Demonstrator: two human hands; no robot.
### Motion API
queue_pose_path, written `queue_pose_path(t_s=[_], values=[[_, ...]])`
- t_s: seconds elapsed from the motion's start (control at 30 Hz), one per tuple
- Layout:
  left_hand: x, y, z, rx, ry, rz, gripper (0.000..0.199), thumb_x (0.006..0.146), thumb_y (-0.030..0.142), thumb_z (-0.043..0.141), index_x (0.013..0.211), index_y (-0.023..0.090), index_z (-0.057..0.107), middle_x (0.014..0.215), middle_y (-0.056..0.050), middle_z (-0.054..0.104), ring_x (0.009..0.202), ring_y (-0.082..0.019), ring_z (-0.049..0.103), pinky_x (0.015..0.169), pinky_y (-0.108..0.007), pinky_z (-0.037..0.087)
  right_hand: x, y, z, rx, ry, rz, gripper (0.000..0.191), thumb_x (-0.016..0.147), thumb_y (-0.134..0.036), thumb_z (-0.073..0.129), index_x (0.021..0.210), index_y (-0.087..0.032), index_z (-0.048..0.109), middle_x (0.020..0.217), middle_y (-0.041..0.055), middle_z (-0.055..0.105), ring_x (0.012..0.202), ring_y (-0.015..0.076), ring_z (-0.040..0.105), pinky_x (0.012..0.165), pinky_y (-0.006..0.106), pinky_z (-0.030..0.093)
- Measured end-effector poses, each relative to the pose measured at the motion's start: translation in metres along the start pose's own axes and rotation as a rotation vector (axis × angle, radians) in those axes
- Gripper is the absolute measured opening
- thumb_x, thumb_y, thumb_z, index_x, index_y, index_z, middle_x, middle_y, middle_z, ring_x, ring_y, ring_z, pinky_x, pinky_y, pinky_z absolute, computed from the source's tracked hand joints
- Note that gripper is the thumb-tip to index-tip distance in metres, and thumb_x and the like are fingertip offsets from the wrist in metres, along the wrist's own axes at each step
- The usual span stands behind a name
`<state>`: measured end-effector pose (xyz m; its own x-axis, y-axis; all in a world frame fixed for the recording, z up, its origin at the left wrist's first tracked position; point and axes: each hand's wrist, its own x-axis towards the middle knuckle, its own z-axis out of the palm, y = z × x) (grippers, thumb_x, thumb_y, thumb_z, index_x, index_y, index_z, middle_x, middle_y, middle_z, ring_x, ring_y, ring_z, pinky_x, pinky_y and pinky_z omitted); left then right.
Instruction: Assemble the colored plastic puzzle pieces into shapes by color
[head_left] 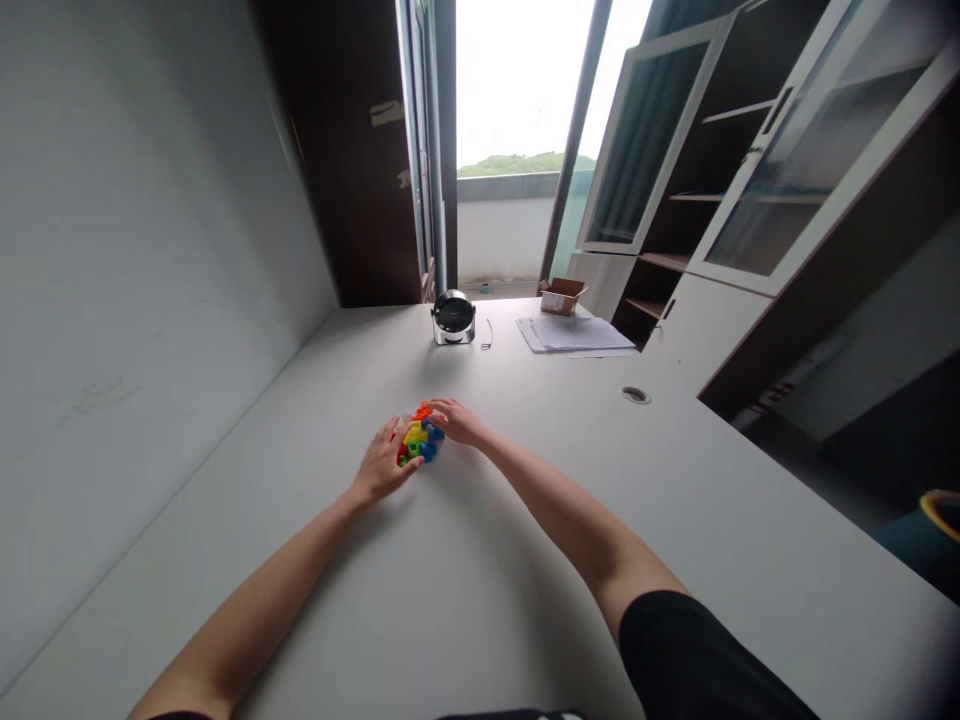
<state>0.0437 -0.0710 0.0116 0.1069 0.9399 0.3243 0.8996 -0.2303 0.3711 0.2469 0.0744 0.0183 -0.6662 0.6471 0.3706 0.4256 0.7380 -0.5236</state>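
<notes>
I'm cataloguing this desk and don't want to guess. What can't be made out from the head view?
- Colored plastic pieces: the left hand and right hand hide parts of the cluster, and how they join is too small to tell.
- Sheets of paper: any writing is too small to read.
- Round metal device: too small to identify.
- Teal container: cut off by the right edge, contents unseen.

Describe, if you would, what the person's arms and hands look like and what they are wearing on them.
The left hand and right hand are bare, with no gloves, rings or watch in view. The left forearm and right forearm are bare too. A black short sleeve covers the upper right arm; only a thin dark edge of the left sleeve shows.
</notes>
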Motion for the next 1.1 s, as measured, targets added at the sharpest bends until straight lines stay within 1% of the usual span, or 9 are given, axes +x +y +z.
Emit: queue_pose_path(t_s=[0.07,0.17,0.33,0.5,0.63,0.8,0.9,1.0,1.1], values=[[0.003,0.009,0.005,0.038,0.025,-0.013,0.078,0.084,0.064,0.058,0.152,0.029,0.04,0.162,-0.009,0.03,0.149,-0.034,0.025,0.122,-0.052,0.022,0.009,0.0,0.006,0.011,-0.02,-0.015,0.031,0.101,-0.036,0.048,0.124,-0.026,0.067,0.132,0.0052,0.064,0.128,0.0227,0.053,0.111,0.039,0.039],[0.007,0.018,0.012,0.056,0.03,-0.042,0.079,0.083,0.065,0.059,0.151,0.03,0.041,0.163,-0.009,0.029,0.15,-0.035,0.022,0.122,-0.053,0.02,0.009,0.001,0.008,0.03,0.004,-0.004,0.034,0.103,-0.036,0.042,0.124,-0.026,0.067,0.126,0.0052,0.068,0.123,0.0211,0.057,0.109,0.037,0.04],[0.014,0.03,0.022,0.055,0.03,-0.086,0.076,0.084,0.063,0.059,0.15,0.03,0.042,0.164,-0.009,0.026,0.15,-0.038,0.02,0.12,-0.057,0.019,-0.01,0.002,0.001,0.044,0.109,0.06,0.034,0.103,-0.037,0.041,0.126,-0.027,0.066,0.122,0.0045,0.07,0.115,0.0212,0.061,0.102,0.037,0.045],[0.022,0.036,0.027,0.02,0.06,-0.081,0.069,0.086,0.059,0.057,0.148,0.032,0.044,0.162,-0.008,0.031,0.151,-0.035,0.021,0.121,-0.055,0.018,-0.027,0.009,-0.01,0.173,0.154,0.155,0.032,0.102,-0.036,0.043,0.125,-0.031,0.065,0.122,0.0008,0.07,0.11,0.0202,0.065,0.097,0.035,0.05],[0.033,0.025,0.027,0.004,0.094,-0.134,0.063,0.088,0.057,0.055,0.143,0.026,0.05,0.156,-0.012,0.041,0.146,-0.035,0.03,0.121,-0.053,0.021,-0.038,0.018,-0.017,0.252,0.195,0.246,0.03,0.099,-0.033,0.046,0.12,-0.029,0.067,0.118,0.0005,0.072,0.105,0.0199,0.067,0.093,0.034,0.052],[0.052,-0.004,0.024,-0.028,0.158,-0.242,0.053,0.092,0.047,0.05,0.137,0.02,0.056,0.151,-0.012,0.047,0.143,-0.029,0.039,0.121,-0.045,0.028,-0.051,0.026,-0.015,0.292,0.221,0.272,0.026,0.094,-0.026,0.051,0.113,-0.028,0.069,0.119,0.0006,0.07,0.1,0.0169,0.068,0.091,0.031,0.053],[0.062,-0.015,0.023,-0.151,0.074,-0.245,0.053,0.093,0.044,0.049,0.14,0.019,0.053,0.147,-0.011,0.053,0.138,-0.027,0.046,0.118,-0.042,0.034,-0.057,0.025,-0.011,0.246,0.209,0.254,0.024,0.092,-0.024,0.054,0.111,-0.028,0.069,0.115,0.0009,0.07,0.092,0.016,0.068,0.087,0.029,0.053],[0.071,-0.017,0.022,-0.311,0.002,-0.233,0.056,0.095,0.045,0.047,0.144,0.019,0.048,0.146,-0.009,0.055,0.132,-0.025,0.054,0.113,-0.039,0.041,-0.059,0.023,-0.007,0.147,0.209,0.234,0.026,0.093,-0.023,0.052,0.112,-0.029,0.068,0.112,0.0011,0.07,0.088,0.0159,0.067,0.085,0.03,0.053],[0.076,-0.013,0.021,-0.376,-0.002,-0.235,0.055,0.095,0.047,0.045,0.142,0.019,0.051,0.147,-0.009,0.055,0.129,-0.024,0.056,0.109,-0.036,0.045,-0.057,0.024,-0.005,0.071,0.183,0.191,0.034,0.092,-0.016,0.051,0.12,-0.029,0.065,0.122,0.0022,0.067,0.102,0.0175,0.065,0.092,0.031,0.052]])
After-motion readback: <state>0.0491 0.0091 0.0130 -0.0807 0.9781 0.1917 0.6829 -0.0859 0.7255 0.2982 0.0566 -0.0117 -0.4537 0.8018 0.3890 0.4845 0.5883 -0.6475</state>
